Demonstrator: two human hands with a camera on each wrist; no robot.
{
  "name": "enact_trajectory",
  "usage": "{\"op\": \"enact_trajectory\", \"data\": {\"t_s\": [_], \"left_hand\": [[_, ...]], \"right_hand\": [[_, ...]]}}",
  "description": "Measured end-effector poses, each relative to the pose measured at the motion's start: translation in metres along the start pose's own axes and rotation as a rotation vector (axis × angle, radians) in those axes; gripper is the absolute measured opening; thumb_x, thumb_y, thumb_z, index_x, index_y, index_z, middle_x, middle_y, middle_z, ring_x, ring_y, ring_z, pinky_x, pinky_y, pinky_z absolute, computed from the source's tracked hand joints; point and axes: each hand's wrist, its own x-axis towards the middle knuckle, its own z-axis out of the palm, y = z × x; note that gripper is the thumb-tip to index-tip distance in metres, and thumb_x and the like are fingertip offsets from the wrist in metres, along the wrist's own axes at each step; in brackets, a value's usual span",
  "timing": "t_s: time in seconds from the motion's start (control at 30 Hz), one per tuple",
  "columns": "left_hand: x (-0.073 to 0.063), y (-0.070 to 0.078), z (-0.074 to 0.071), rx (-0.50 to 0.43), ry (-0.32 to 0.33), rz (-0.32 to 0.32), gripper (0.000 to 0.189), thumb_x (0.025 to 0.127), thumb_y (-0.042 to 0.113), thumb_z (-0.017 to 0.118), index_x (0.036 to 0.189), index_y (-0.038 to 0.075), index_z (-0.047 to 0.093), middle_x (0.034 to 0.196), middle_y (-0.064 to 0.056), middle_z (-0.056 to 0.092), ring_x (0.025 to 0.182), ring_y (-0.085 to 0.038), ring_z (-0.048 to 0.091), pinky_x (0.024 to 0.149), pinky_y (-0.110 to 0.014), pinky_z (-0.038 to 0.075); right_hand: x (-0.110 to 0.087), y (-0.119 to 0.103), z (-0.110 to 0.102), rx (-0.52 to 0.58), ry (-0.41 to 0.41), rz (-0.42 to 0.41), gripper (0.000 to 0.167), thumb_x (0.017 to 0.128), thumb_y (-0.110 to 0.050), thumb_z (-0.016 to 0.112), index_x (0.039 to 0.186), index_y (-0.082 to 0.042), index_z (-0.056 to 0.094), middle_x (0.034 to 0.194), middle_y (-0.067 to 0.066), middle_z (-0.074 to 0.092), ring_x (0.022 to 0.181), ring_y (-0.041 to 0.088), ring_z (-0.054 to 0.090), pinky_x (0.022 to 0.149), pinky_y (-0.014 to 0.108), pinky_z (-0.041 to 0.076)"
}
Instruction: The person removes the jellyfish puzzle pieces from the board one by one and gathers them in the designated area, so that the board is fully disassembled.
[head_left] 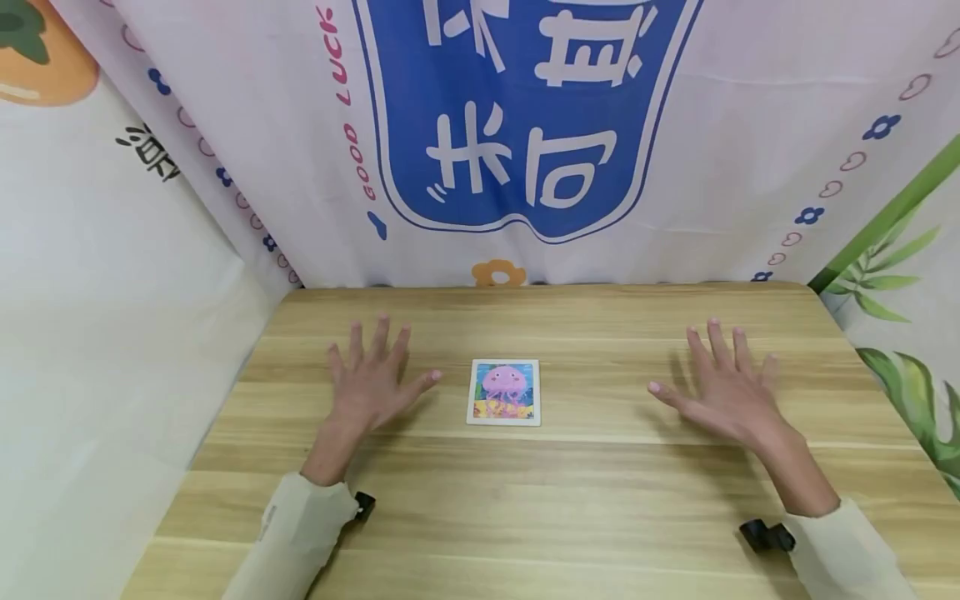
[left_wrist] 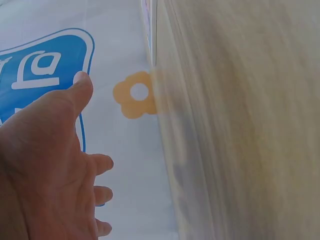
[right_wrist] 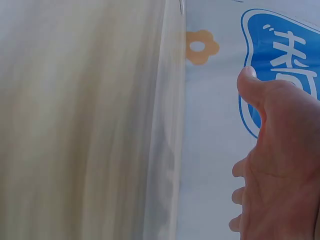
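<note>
A square picture with a white border [head_left: 504, 393] lies flat on the wooden table, showing a pink jellyfish over a blue and yellow sea scene. To its left is my left hand [head_left: 367, 385], palm down with the fingers spread and nothing held. My right hand [head_left: 731, 396] is farther off on the other side, its fingers spread too and holding nothing. Both hands appear a little above the tabletop, with shadows beside them. In the left wrist view the thumb and fingertips of the left hand [left_wrist: 50, 165] show; the right wrist view shows the right hand [right_wrist: 282, 165] likewise.
The wood-grain table [head_left: 525, 508] reaches back to a hanging cloth [head_left: 720, 167] printed with a blue sign and flowers. White cloth [head_left: 112, 333] hangs at the left, leaf-patterned cloth [head_left: 900, 333] at the right. Small black devices [head_left: 767, 536] sit at both wrists.
</note>
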Motion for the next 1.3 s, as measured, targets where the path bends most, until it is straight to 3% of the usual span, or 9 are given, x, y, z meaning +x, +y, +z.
{"op": "enact_trajectory", "data": {"t_s": [0.23,0.5,0.73,0.93,1.07,1.3], "left_hand": [[0.003,0.008,0.003,-0.107,0.000,0.052,0.099,0.101,0.079,0.044,0.174,0.016,0.018,0.181,-0.018,0.002,0.165,-0.054,-0.001,0.126,-0.081,0.000],[0.000,0.022,0.007,-0.345,-0.030,0.178,0.088,0.107,0.051,0.061,0.170,0.003,0.024,0.177,-0.027,0.019,0.161,-0.054,0.023,0.128,-0.071,0.023],[-0.002,0.031,0.009,-0.513,-0.069,0.180,0.083,0.106,0.042,0.068,0.169,0.005,0.030,0.174,-0.024,0.030,0.160,-0.047,0.032,0.128,-0.065,0.031],[-0.003,0.035,0.015,-0.554,-0.062,0.209,0.077,0.104,0.035,0.073,0.165,0.004,0.039,0.162,-0.025,0.050,0.148,-0.045,0.052,0.121,-0.061,0.045],[-0.004,0.038,0.018,-0.597,-0.068,0.204,0.075,0.103,0.029,0.074,0.164,0.002,0.041,0.155,-0.027,0.057,0.138,-0.043,0.061,0.114,-0.057,0.053],[-0.004,0.045,0.021,-0.719,-0.101,0.194,0.072,0.102,0.019,0.076,0.162,-0.002,0.042,0.150,-0.027,0.060,0.129,-0.040,0.067,0.107,-0.043,0.060]], "right_hand": [[0.013,-0.024,0.008,0.114,-0.028,-0.044,0.108,0.104,-0.073,0.046,0.172,-0.001,0.001,0.176,0.025,-0.017,0.160,0.061,-0.011,0.116,0.090,-0.007],[0.020,-0.050,0.016,0.321,-0.065,-0.108,0.106,0.105,-0.064,0.056,0.171,0.001,0.004,0.179,0.027,-0.004,0.164,0.055,0.001,0.127,0.079,0.008],[0.027,-0.067,0.025,0.402,-0.077,-0.129,0.101,0.106,-0.057,0.062,0.171,0.003,0.011,0.178,0.027,0.010,0.164,0.052,0.012,0.131,0.071,0.015],[0.025,-0.079,0.032,0.460,-0.050,-0.128,0.090,0.105,-0.042,0.070,0.168,0.005,0.025,0.168,0.033,0.036,0.154,0.054,0.038,0.123,0.070,0.036],[0.025,-0.086,0.035,0.519,-0.052,-0.138,0.082,0.104,-0.033,0.072,0.165,0.004,0.032,0.165,0.031,0.042,0.143,0.054,0.053,0.112,0.064,0.051],[0.028,-0.098,0.040,0.609,-0.057,-0.163,0.070,0.104,-0.021,0.073,0.160,0.006,0.042,0.160,0.029,0.049,0.136,0.050,0.061,0.106,0.054,0.059]]}}
